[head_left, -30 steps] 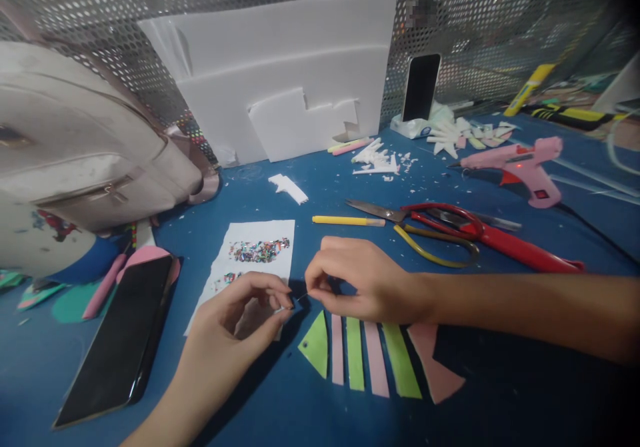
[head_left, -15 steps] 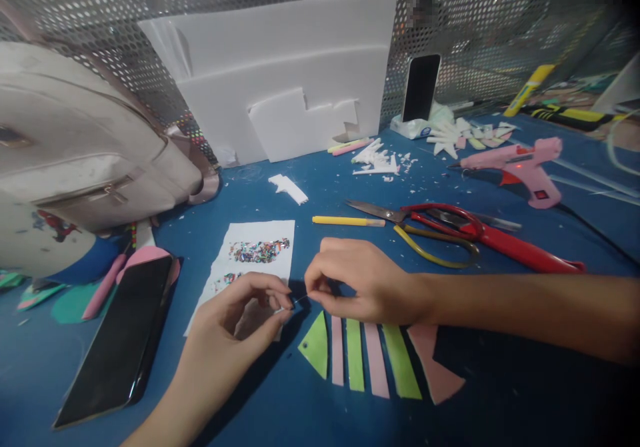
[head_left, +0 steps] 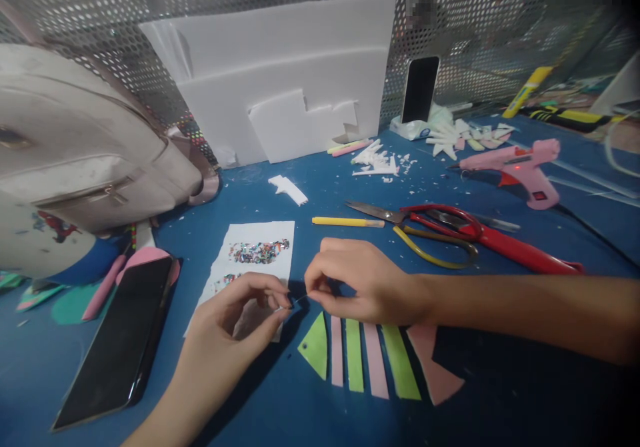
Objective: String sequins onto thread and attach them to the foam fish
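A thin, pale strand point(head_left: 300, 298) spans the small gap between my two hands. My left hand point(head_left: 235, 327) pinches its one end between thumb and fingers, over the lower part of a white paper sheet point(head_left: 240, 232). On that sheet lie colourful glittery bits point(head_left: 260, 252). My right hand point(head_left: 357, 280), its fingers curled in a pinch, grips the other end. Below the right hand a fish shape is laid out flat: a green head piece point(head_left: 316, 347), pink and green strips point(head_left: 355, 360) and a pink tail piece point(head_left: 437, 374), whose upper edge the forearm partly covers.
Red-handled scissors point(head_left: 440, 224) and a yellow pen point(head_left: 347, 222) lie beyond my right hand. A pink glue gun point(head_left: 520, 167) rests at the right. A black phone point(head_left: 117, 340) and a pale backpack point(head_left: 80, 140) are at the left. White boards point(head_left: 290, 67) lean at the back.
Almost nothing differs. My left fingertips have shifted very slightly; the right hand and the laid-out pieces stay as they were.
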A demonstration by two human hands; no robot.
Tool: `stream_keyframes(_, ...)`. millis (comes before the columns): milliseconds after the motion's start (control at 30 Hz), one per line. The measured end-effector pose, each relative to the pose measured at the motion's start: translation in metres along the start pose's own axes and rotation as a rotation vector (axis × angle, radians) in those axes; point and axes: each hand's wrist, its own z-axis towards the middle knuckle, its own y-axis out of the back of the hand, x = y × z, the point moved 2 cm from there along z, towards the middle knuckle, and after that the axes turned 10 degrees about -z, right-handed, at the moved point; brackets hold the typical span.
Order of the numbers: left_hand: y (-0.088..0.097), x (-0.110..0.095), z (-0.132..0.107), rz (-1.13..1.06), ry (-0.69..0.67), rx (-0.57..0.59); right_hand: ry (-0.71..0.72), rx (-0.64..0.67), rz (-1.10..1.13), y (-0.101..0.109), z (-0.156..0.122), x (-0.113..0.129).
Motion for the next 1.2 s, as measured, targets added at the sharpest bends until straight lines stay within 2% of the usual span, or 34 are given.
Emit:
stream_keyframes(233,-0.001,-0.001,-0.001,-0.014,0.016,-0.002,0.0,-0.019,0.017,0.001,0.001,0.0)
stream_keyframes(533,-0.002,-0.002,0.0,0.003,0.002,0.015,0.019,0.019,-0.034,-0.001,0.001,0.001)
stream_keyframes(833,-0.008,-0.013,0.002,0.188,-0.136,0.013,0.143,0.002,-0.206,-0.005,0.002,0.004)
stream_keyframes(1200,-0.01,-0.009,-0.001,0.122,-0.062,-0.006,0.265,0.041,-0.284,-0.009,0.001,0.002)
